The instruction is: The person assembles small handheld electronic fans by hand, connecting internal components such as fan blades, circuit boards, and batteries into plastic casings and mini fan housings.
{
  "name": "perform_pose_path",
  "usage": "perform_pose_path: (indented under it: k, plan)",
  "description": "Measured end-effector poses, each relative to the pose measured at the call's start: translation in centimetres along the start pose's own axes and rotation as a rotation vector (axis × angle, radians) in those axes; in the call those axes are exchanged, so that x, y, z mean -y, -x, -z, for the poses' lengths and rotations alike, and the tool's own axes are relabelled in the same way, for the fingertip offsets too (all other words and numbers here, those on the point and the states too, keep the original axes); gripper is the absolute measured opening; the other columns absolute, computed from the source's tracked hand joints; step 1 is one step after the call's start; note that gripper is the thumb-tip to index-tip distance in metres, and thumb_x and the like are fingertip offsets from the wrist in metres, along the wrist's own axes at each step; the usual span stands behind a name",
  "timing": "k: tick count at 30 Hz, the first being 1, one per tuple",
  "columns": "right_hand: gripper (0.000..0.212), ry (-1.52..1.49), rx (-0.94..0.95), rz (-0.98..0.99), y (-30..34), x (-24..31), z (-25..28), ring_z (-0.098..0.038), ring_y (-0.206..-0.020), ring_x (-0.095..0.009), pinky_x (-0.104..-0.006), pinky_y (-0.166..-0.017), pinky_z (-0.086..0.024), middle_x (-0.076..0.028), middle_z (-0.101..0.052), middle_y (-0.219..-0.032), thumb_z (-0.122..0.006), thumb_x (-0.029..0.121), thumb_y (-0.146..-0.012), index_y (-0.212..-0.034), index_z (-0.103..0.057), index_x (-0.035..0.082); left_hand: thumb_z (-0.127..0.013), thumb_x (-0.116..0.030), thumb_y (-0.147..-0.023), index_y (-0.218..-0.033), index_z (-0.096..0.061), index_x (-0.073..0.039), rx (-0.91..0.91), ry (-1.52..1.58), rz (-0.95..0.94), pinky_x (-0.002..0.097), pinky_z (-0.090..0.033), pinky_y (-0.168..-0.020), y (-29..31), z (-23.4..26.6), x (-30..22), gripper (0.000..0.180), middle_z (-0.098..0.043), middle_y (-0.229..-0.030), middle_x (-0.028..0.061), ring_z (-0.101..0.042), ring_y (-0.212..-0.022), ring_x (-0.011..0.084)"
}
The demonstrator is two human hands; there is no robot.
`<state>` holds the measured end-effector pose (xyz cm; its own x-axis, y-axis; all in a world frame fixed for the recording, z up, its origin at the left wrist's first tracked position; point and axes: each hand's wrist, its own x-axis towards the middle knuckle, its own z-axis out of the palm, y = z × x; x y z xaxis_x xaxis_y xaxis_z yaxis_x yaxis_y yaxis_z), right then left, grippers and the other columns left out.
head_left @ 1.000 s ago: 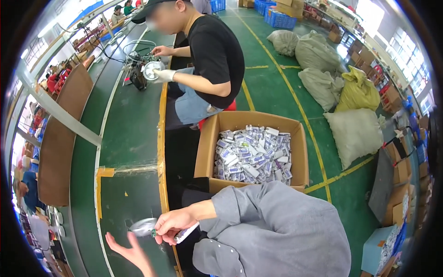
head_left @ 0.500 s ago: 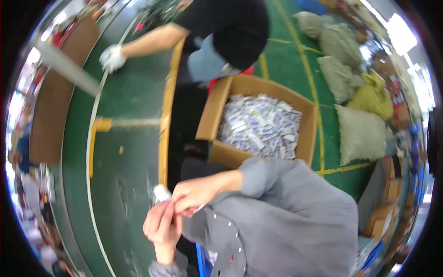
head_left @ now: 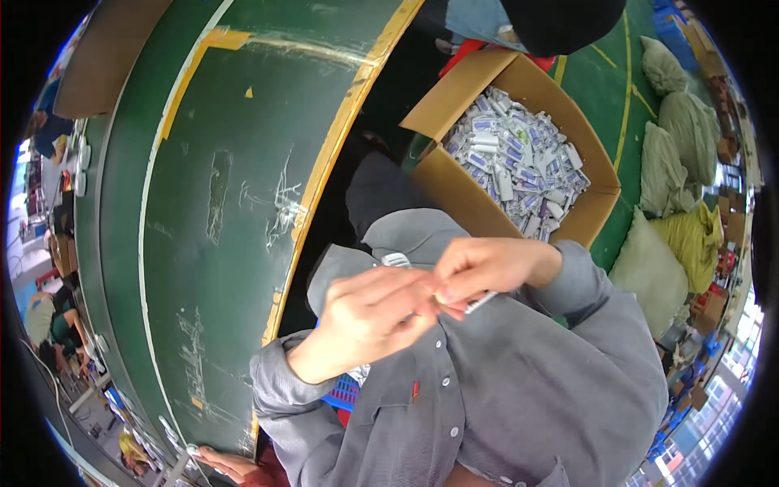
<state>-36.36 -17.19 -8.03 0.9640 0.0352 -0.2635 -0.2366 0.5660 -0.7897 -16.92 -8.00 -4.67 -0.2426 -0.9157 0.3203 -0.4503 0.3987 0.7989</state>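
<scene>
White part [head_left: 482, 303] clasped in right hand [head_left: 491, 266], grip curled closed; left hand [head_left: 365, 316] placed against its fingertips, grip blurred, hold can't be told. Filled carton [head_left: 456, 191] set nearby.

Head-worn fisheye, facing down; wide, near

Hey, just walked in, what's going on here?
Someone in a grey shirt holds a white piece in the right hand, before their chest. The left hand meets the right there, but what is between them is blurred. An open box of small packs stands beyond the right hand; a green table runs along the left.
</scene>
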Motion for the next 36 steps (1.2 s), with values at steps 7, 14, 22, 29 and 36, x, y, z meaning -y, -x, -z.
perform_pose_path:
  k: [7, 14, 22, 29, 36]
  plan:
    - [0.043, -0.278, 0.312, 0.238, 3.1, -2.3, 0.1, -0.056, -0.059, -0.024, -0.043, -0.067, -0.047, -0.008, -0.053, -0.058, -0.054, 0.02, -0.095, -0.057, -0.049, 0.001, -0.068, 0.005, -0.065, -0.081, -0.072, 0.002, 0.003, 0.332, 0.19, 0.0246, -0.055, -0.058, -0.2, 0.3, 0.3, 0.017, -0.072, -0.078, 0.0105, -0.069, -0.064, 0.0157]
    - [0.039, -0.079, -0.474, 0.255, 8.5, -2.4, 3.0, -0.061, -0.058, -0.024, -0.0407, -0.072, -0.05, -0.007, -0.055, -0.054, -0.057, 0.025, -0.09, -0.058, -0.057, 0.003, -0.061, 0.01, -0.073, -0.094, -0.069, 0.002, -0.572, 0.524, 0.2, 0.0317, -0.056, -0.065, 1.4, 5.2, 2.2, 0.023, -0.07, -0.084, 0.0224, -0.069, -0.073, 0.0246]
    - [0.053, 1.413, -1.542, -0.634, 12.2, -15.0, 22.2, -0.061, -0.107, -0.027, -0.0393, -0.1, -0.042, -0.015, -0.064, -0.117, -0.066, 0.031, -0.085, -0.125, -0.056, -0.002, -0.06, -0.002, -0.081, -0.108, -0.063, 0.0, -0.714, 0.411, 0.118, 0.0405, -0.054, -0.069, 0.6, 8.6, 2.5, 0.027, -0.066, -0.095, 0.0226, -0.065, -0.08, 0.0301]
    - [0.095, 0.85, -0.805, 0.815, -6.2, -1.4, 7.3, -0.041, -0.132, -0.031, -0.0403, -0.11, -0.032, -0.019, -0.043, -0.138, -0.081, 0.034, -0.07, -0.142, -0.032, -0.005, -0.061, -0.006, -0.086, -0.117, -0.059, 0.006, -0.549, 0.422, 0.205, 0.037, -0.055, -0.08, -4.6, 8.6, 1.3, 0.033, -0.065, -0.109, 0.0225, -0.068, -0.095, 0.0315]
    - [0.041, -0.065, -0.252, 0.681, -12.1, 2.4, 5.3, -0.065, -0.091, -0.017, -0.0308, -0.075, -0.055, -0.011, -0.064, -0.104, -0.062, 0.013, -0.09, -0.125, -0.048, -0.004, -0.065, -0.007, -0.086, -0.115, -0.061, 0.001, -0.713, 0.336, 0.107, 0.0323, -0.055, -0.079, -7.2, 10.0, 0.7, 0.031, -0.067, -0.103, 0.0135, -0.067, -0.089, 0.0211]
